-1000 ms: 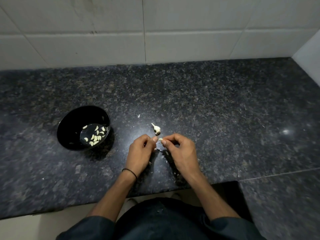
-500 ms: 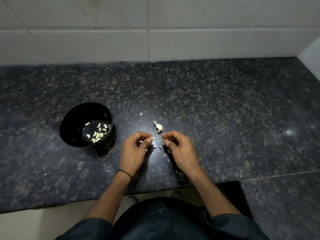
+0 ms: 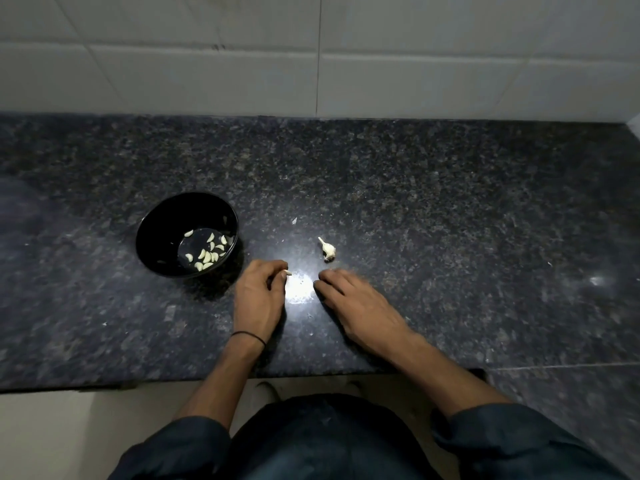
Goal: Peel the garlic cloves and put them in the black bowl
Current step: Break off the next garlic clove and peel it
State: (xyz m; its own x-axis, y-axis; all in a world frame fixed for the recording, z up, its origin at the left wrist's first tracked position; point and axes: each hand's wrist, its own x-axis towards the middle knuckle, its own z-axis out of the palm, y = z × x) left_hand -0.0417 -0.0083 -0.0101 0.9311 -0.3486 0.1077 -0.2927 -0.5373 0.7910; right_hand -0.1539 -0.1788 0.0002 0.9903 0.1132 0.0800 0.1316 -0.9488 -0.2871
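The person's hands, which were pinched together over one clove a second ago, are now drawing apart. The left hand (image 3: 258, 299) is pinching a small pale peeled garlic clove (image 3: 288, 273) at its fingertips, just beside the round glossy black bowl (image 3: 162, 233), where a dozen or so peeled cloves (image 3: 207, 254) are already lying. The right hand (image 3: 360, 306) is resting slack and empty on the dark speckled granite counter (image 3: 450, 220), near the leftover garlic stem stub (image 3: 327, 250). This clove looks ready for the bowl

Bowl (image 3: 187, 235) left — cloves (image 3: 207, 253) inside; garlic remnant (image 3: 327, 250), perhaps a stem, right.
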